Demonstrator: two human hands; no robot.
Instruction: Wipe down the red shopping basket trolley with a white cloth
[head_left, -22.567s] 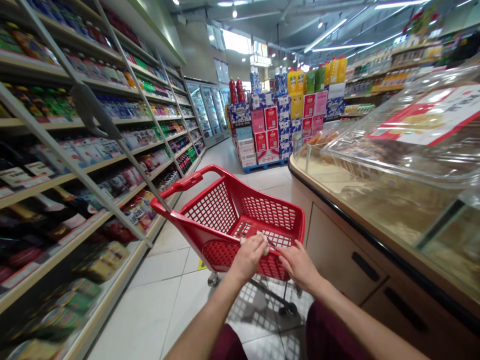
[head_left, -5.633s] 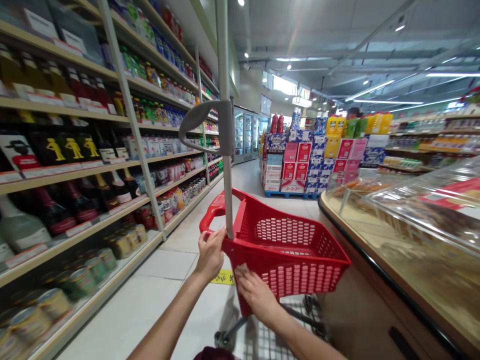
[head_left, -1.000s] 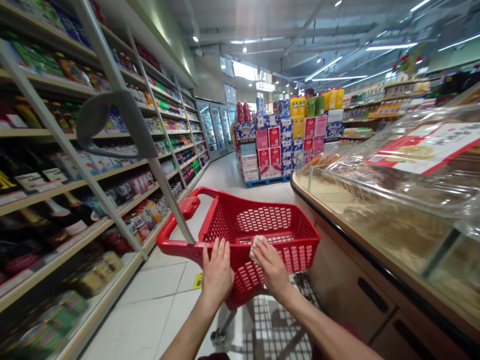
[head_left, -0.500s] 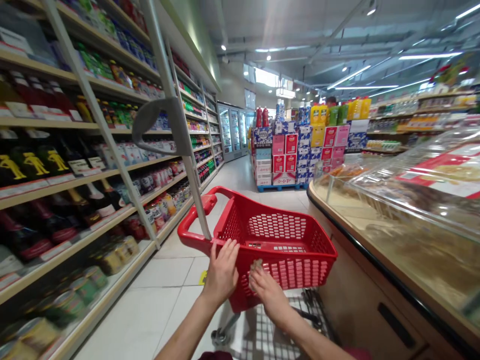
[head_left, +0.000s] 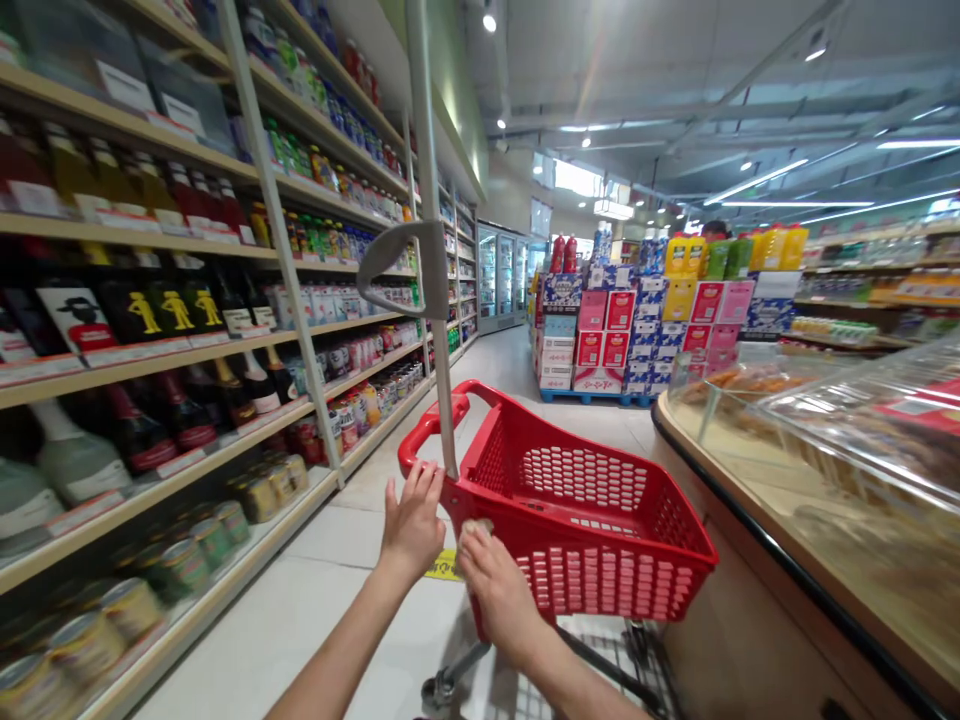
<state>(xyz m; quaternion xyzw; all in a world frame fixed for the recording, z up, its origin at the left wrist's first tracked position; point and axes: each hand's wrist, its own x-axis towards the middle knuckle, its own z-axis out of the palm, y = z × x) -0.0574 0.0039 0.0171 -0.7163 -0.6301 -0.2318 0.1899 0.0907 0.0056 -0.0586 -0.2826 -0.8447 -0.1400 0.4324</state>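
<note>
A red plastic shopping cart (head_left: 645, 535) stands in front of me, its basket showing nothing inside. My left hand (head_left: 412, 525) is at the cart's near rear corner, beside the red handle (head_left: 412, 447); its fingers are stretched out and seem to rest against the plastic. Lower and to the right, my right hand (head_left: 496, 590) is held before the basket's side wall with its fingers bent together. A small beige, crumpled-looking thing shows at its fingertips, too blurred to name. A grey metal pole (head_left: 435, 380) with a loop grip (head_left: 401, 265) rises from the cart's rear.
Shelves (head_left: 165, 365) of bottles and cans line the left side. On the right, a curved food counter (head_left: 750, 490) with clear covers stands close to the cart. Stacked drink cartons (head_left: 604, 340) stand on a blue pallet ahead. A yellow floor sticker (head_left: 444, 566) lies below my hands.
The view has turned left, so the cart, shelves and cartons sit further right. My left hand has slid back toward the handle, and my right hand has moved toward the basket's rear corner.
</note>
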